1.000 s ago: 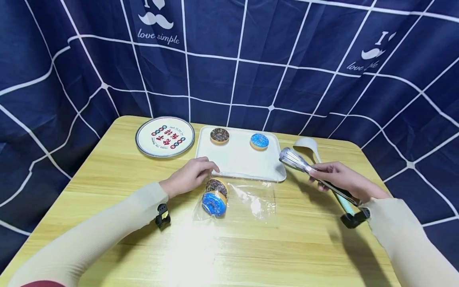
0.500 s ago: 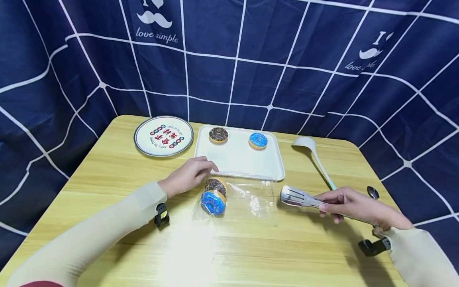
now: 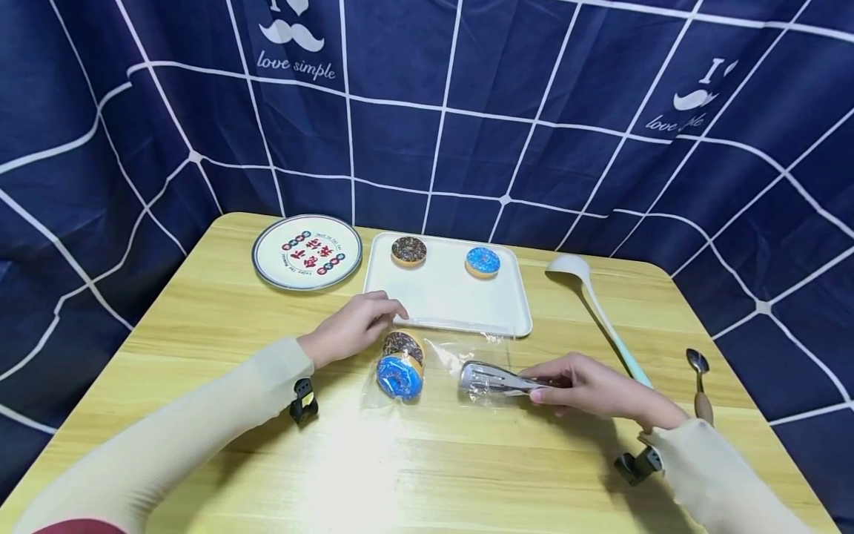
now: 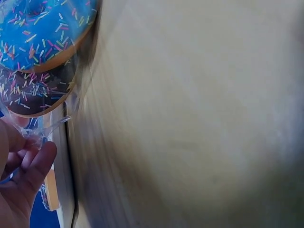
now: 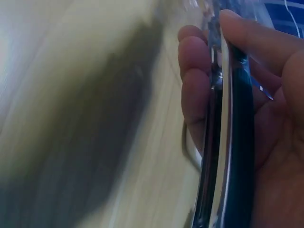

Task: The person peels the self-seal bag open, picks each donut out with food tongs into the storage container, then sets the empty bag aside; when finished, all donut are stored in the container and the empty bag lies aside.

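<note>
My left hand (image 3: 353, 326) pinches the edge of a clear plastic bag (image 3: 437, 352), just in front of the tray. Inside the bag, a blue sprinkled donut (image 3: 399, 378) overlaps a chocolate sprinkled donut (image 3: 400, 343). The left wrist view shows the crumpled plastic (image 4: 37, 137) between thumb and fingers. My right hand (image 3: 577, 386) grips metal serving tongs (image 3: 497, 380) with a slotted head. That head points left and overlaps the bag's right part in the head view. Up close in the right wrist view, fingers and thumb squeeze both arms of the tongs (image 5: 241, 133) nearly together.
Behind the bag lies a white tray (image 3: 447, 297) bearing another chocolate donut (image 3: 408, 252) and another blue donut (image 3: 482, 262). A printed plate (image 3: 265, 256) sits at its left. On the right are a white ladle (image 3: 597, 304) with a green handle and a spoon (image 3: 697, 363).
My right hand has brought the tongs down from beside the ladle and then left, to the bag; the spoon has come into sight. The left hand stays at the bag.
</note>
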### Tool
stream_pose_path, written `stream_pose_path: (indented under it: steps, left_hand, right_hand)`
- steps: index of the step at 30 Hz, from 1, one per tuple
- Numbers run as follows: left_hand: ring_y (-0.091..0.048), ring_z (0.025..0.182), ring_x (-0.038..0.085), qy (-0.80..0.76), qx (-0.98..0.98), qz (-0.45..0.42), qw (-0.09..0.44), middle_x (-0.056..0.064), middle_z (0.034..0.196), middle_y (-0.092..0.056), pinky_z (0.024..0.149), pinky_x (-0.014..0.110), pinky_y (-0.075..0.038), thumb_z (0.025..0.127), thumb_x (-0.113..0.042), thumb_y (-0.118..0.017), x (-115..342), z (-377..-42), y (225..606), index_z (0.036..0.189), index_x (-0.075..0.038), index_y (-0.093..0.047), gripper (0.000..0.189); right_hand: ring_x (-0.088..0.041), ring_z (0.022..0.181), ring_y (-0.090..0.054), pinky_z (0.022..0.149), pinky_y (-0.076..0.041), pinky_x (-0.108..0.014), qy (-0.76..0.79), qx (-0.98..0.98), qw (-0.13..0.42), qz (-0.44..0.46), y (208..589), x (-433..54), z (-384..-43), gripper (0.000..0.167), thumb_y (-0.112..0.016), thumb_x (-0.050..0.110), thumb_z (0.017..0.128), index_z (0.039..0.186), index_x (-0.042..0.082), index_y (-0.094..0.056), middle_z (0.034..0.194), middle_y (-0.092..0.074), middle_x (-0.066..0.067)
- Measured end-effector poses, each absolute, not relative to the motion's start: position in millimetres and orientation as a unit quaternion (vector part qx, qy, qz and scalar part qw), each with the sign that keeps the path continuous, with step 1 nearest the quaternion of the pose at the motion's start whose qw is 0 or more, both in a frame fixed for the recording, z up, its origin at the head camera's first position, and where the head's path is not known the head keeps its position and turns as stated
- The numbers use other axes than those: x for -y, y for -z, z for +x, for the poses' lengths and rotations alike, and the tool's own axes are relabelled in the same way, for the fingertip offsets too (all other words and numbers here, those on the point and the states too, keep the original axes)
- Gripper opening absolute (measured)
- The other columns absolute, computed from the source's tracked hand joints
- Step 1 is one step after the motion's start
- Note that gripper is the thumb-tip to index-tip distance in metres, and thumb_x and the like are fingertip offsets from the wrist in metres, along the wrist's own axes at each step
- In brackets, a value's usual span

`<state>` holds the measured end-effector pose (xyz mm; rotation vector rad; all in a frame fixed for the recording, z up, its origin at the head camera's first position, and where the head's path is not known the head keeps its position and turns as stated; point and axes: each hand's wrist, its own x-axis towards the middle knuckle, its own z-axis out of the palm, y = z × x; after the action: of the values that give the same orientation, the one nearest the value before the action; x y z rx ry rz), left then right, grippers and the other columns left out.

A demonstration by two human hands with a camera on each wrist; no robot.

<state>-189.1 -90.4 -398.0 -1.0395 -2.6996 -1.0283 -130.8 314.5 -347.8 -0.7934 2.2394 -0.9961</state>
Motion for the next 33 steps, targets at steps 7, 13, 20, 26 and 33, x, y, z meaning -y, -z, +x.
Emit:
stream_pose_path:
  steps: [7, 13, 20, 26, 33]
  left_hand:
    - [-0.054, 0.079, 0.01, 0.32, 0.884, -0.339, 0.047, 0.0, 0.087, -0.064, 0.078, 0.03, -0.054, 0.099, 0.002, -0.057, 88.2, -188.0, 396.6, 0.115, -0.011, -0.075, 0.028]
    - [-0.055, 0.08, 0.01, 0.315, 0.887, -0.334, 0.045, 0.001, 0.09, -0.066, 0.078, 0.029, -0.054, 0.098, 0.003, -0.057, 87.2, -187.9, 394.1, 0.114, -0.011, -0.075, 0.028]
    - [-0.056, 0.08, 0.011, 0.305, 0.894, -0.324, 0.043, 0.002, 0.091, -0.067, 0.079, 0.03, -0.056, 0.098, 0.003, -0.057, 86.2, -185.1, 393.1, 0.114, -0.01, -0.075, 0.028]
    - [-0.055, 0.08, 0.012, 0.305, 0.892, -0.329, 0.053, 0.002, 0.091, -0.067, 0.078, 0.03, -0.056, 0.098, 0.004, -0.056, 84.4, -183.4, 392.8, 0.112, -0.009, -0.075, 0.027]
    - [-0.057, 0.082, 0.013, 0.304, 0.893, -0.327, 0.055, 0.003, 0.093, -0.068, 0.08, 0.031, -0.056, 0.098, 0.004, -0.055, 83.1, -183.4, 392.4, 0.112, -0.01, -0.075, 0.028]
  right_hand:
    - [-0.006, 0.064, -0.064, 0.058, -0.057, -0.027, 0.352, -0.833, 0.275, -0.328, 349.0, -281.9, -133.8, 0.037, -0.067, 0.021, 0.103, 0.134, 0.002, -0.069, 0.089, -0.077, -0.009]
    - [-0.001, 0.065, -0.063, 0.061, -0.059, -0.027, 0.353, -0.817, 0.268, -0.369, 350.5, -267.7, -136.8, 0.025, -0.067, 0.02, 0.103, 0.124, 0.01, -0.073, 0.101, -0.077, -0.008]
    - [0.005, 0.067, -0.058, 0.064, -0.054, -0.02, 0.334, -0.834, 0.251, -0.36, 351.8, -260.2, -136.8, 0.041, -0.075, 0.027, 0.097, 0.131, 0.004, -0.072, 0.117, -0.079, -0.011]
    - [0.004, 0.064, -0.055, 0.058, -0.052, -0.02, 0.346, -0.831, 0.264, -0.346, 353.1, -256.0, -134.4, 0.033, -0.079, 0.028, 0.094, 0.118, 0.006, -0.075, 0.094, -0.075, -0.004]
    - [0.002, 0.076, -0.058, 0.068, -0.053, -0.02, 0.341, -0.828, 0.27, -0.354, 352.0, -255.8, -133.1, 0.032, -0.078, 0.027, 0.095, 0.12, 0.008, -0.073, 0.099, -0.075, -0.003]
